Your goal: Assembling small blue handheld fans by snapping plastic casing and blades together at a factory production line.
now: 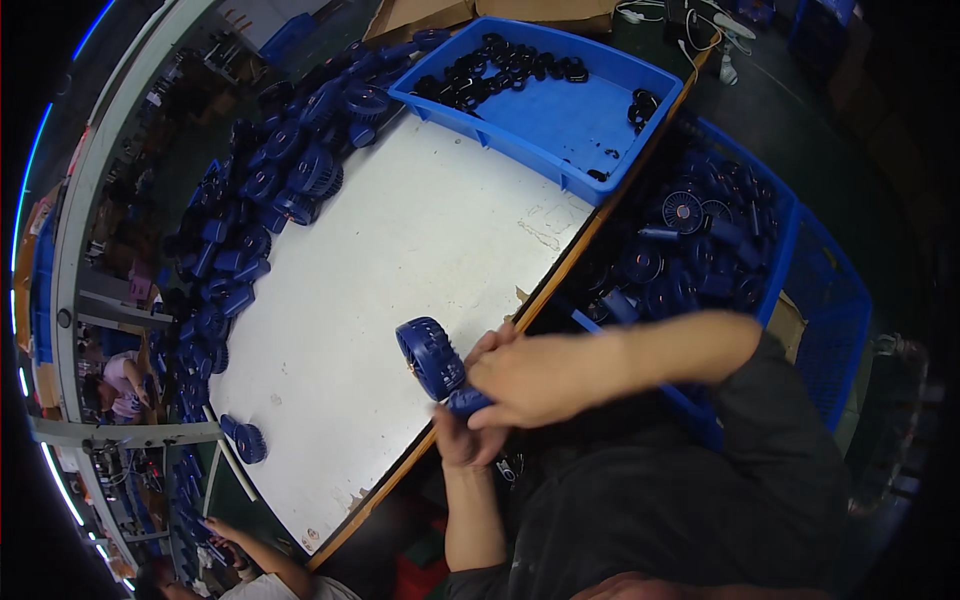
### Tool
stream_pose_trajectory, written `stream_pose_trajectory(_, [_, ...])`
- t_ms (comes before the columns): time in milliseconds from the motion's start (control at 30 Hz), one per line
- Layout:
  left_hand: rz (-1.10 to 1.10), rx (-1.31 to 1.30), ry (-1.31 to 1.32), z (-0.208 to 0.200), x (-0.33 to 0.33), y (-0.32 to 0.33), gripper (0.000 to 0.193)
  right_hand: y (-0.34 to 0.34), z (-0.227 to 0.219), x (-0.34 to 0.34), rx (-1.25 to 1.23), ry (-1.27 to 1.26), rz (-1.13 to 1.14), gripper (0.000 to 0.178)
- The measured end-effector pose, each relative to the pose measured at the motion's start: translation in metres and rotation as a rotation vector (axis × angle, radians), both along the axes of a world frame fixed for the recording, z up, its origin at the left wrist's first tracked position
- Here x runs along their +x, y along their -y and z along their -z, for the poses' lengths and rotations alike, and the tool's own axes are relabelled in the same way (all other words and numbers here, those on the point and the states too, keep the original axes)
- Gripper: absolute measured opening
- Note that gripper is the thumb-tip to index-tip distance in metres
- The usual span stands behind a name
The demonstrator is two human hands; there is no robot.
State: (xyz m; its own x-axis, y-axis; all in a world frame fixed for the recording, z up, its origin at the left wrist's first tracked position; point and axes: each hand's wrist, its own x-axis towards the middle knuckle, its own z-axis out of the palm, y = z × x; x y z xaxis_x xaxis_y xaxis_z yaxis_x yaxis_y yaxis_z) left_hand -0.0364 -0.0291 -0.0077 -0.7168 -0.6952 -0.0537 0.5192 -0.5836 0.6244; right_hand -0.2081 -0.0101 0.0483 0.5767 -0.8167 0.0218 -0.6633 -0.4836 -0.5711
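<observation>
A dark blue handheld fan [432, 357] is held over the near edge of the white worktable, its round slatted head tilted toward the upper left. From below, my left hand [467, 440] closes its fingers round the fan's short handle. My right hand [525, 380] reaches across from the right and grips the same handle from above, hiding part of it. Some of my right fingers are blurred or covered, so whether a small part sits between them cannot be told.
The white tabletop [370, 250] has a worn wooden edge. Many blue fans [310, 170] are heaped along its far left side; one fan [245, 440] lies apart. A blue tray [560, 165] holds small black parts. More fans fill a blue crate [790, 240] at right. A co-worker's hand [225, 535] holds something lower left.
</observation>
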Motion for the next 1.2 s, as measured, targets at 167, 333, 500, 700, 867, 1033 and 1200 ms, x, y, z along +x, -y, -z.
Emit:
stream_pose_trajectory(167, [0.017, -0.084, -0.111, 0.006, 0.008, -0.002, 0.067, 0.103, -0.064, -0.173, 0.098, -0.356, 0.874, 0.031])
stream_pose_trajectory(333, [0.034, -0.067, -0.214, -0.004, 0.019, 0.0, 0.091, 0.131, 0.007, -0.298, 0.123, -0.743, 1.19, 0.035])
stream_pose_trajectory(500, [0.097, -0.046, -0.306, 0.003, 0.029, -0.004, 0.1, 0.13, 0.008, -0.307, 0.006, -0.418, 1.207, 0.041])
stream_pose_trajectory(700, [-0.072, -0.281, 0.015, 0.003, 0.018, -0.007, 0.088, 0.036, -0.009, -0.08, 0.329, 1.044, 0.362, 0.04])
stream_pose_trajectory(867, [-0.335, -0.262, 0.376, -0.002, 0.01, -0.004, 0.056, -0.017, 0.034, 0.005, -0.158, 0.865, 0.288, 0.036])
stream_pose_trajectory(1033, [-0.465, -0.107, 0.398, -0.021, 0.001, -0.017, 0.047, -0.026, 0.036, -0.005, -0.354, 0.583, 0.297, 0.028])
stream_pose_trajectory(1200, [-0.106, -0.179, 0.364, -0.02, 0.009, -0.022, 0.054, -0.012, 0.016, -0.015, -0.387, 0.536, 0.14, 0.024])
